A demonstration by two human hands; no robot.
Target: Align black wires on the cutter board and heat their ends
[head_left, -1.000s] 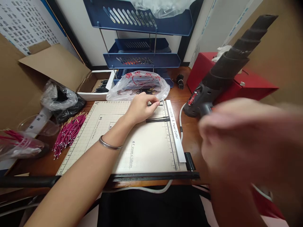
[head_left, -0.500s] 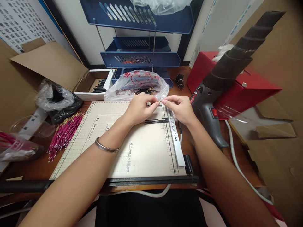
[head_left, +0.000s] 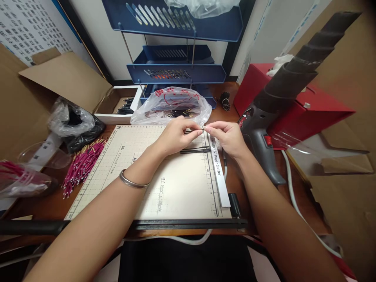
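Above the top right part of the cream paper cutter board (head_left: 176,188), my left hand (head_left: 178,135) pinches a tiny dark piece at its fingertips. My right hand (head_left: 226,137) meets it from the right, thumb and forefinger pinched at the same small piece, too small to make out. Several thin black strips (head_left: 195,150) lie across the board just below my hands, near the white ruler strip (head_left: 220,178) marked Paper Cutter. A clear plastic bag (head_left: 173,96) with dark, gold-tipped pieces sits right behind my hands.
Magenta gold-tipped pieces (head_left: 85,162) lie left of the board. An open white box (head_left: 117,117) stands behind. A blue rack (head_left: 176,72) rises at the back. On the right are a grey heat gun (head_left: 261,133) and a red box (head_left: 317,117). A black bundle (head_left: 225,102) lies behind.
The fingertips have drawn slightly apart, and the small dark piece between them now shows. The whole view has shifted a little.
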